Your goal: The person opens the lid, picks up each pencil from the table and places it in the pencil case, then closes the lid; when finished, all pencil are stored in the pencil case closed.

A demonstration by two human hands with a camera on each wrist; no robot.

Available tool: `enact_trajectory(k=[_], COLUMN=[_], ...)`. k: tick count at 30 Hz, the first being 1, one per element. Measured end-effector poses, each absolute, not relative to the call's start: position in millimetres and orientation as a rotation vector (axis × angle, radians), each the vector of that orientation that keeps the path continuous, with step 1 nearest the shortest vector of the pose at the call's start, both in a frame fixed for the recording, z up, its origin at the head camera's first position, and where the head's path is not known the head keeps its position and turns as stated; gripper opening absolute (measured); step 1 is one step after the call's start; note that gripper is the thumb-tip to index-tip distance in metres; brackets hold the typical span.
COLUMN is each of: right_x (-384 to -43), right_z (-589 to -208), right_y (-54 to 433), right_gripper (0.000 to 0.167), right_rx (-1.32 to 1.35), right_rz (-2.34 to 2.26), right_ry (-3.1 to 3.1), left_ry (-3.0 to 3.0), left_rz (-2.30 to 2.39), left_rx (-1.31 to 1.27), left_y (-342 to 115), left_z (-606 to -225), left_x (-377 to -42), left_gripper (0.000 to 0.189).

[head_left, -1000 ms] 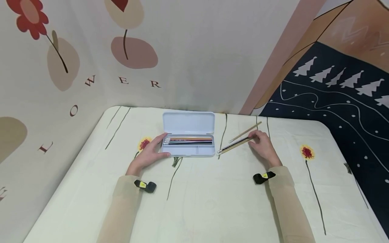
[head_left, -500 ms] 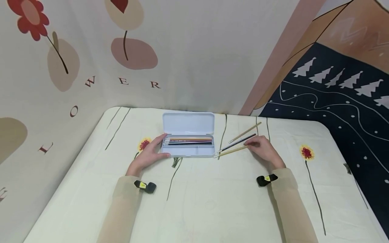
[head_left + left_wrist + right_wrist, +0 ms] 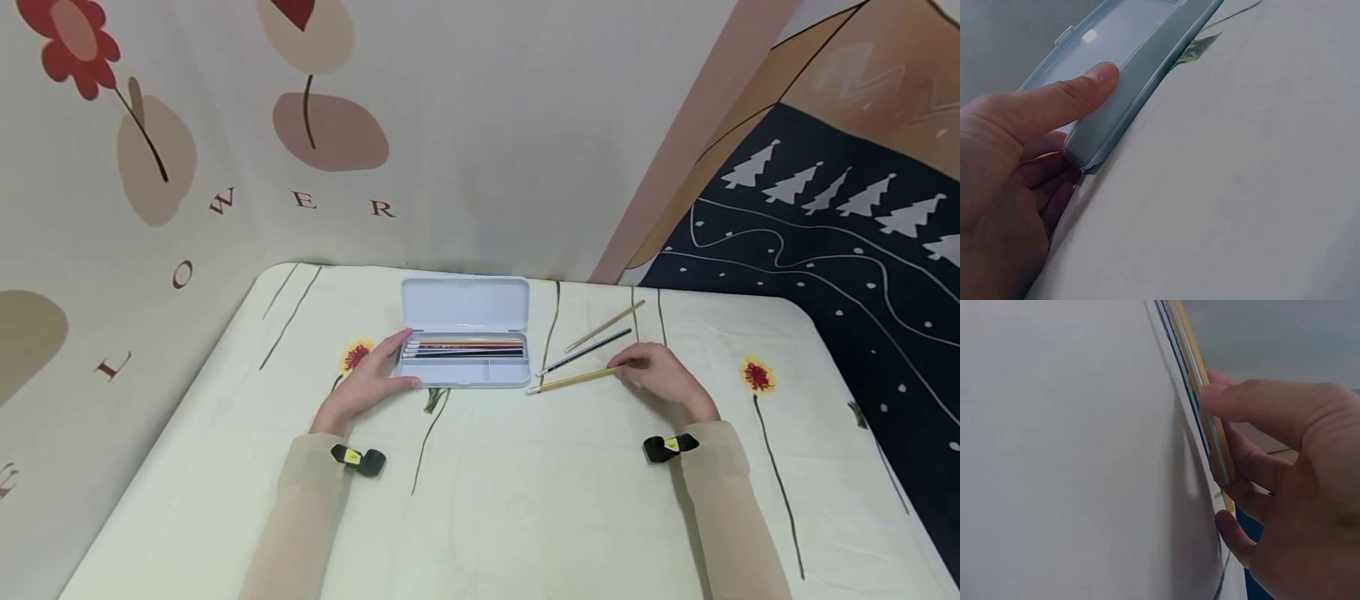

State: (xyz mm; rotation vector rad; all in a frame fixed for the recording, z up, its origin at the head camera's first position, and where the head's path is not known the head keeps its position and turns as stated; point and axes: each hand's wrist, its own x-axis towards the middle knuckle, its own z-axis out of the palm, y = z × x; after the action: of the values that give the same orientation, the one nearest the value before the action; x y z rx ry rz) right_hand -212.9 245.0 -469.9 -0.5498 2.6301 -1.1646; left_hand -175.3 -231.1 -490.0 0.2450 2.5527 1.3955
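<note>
My left hand (image 3: 367,383) holds the left end of a pale blue pencil case (image 3: 442,371), lid raised. In the left wrist view the thumb lies on the case's (image 3: 1147,69) near side and the fingers go round its corner. Several pencils (image 3: 465,347) lie side by side in its back compartment, eraser ends to the left. Right of the case, my right hand (image 3: 656,372) pinches the end of a yellow pencil (image 3: 573,381), between thumb and fingers in the right wrist view. The pencil's white eraser end points at the case's front right corner.
A dark pencil (image 3: 587,352) and a light wood-coloured pencil (image 3: 606,325) lie slanted on the cloth behind the held one. The white flower-print tablecloth (image 3: 517,483) covers the table. Printed curtains (image 3: 487,167) hang along the back.
The right hand has drawn the yellow pencil towards the front and right, apart from the dark pencil, which now lies alone on the cloth. The left hand and case have stayed put.
</note>
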Motion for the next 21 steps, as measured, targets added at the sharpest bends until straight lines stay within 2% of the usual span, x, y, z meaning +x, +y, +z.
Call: enact_trajectory(k=[7, 21], right_x=[-207.2, -210.2], right_z=[-452.2, -463.1], right_y=[237.8, 222.1], right_gripper=[0.017, 0.014], right_rx=[-0.550, -0.580], right_rz=[-1.292, -1.390], right_ry=[2.477, 2.466], left_ry=[2.559, 2.567], left_rz=[1.380, 1.368], left_rx=[0.249, 0.257], left_y=[-230.5, -229.9], left_z=[-488.1, -486.5], left_x=[-175.1, -174.6], left_gripper=[0.090, 0.090])
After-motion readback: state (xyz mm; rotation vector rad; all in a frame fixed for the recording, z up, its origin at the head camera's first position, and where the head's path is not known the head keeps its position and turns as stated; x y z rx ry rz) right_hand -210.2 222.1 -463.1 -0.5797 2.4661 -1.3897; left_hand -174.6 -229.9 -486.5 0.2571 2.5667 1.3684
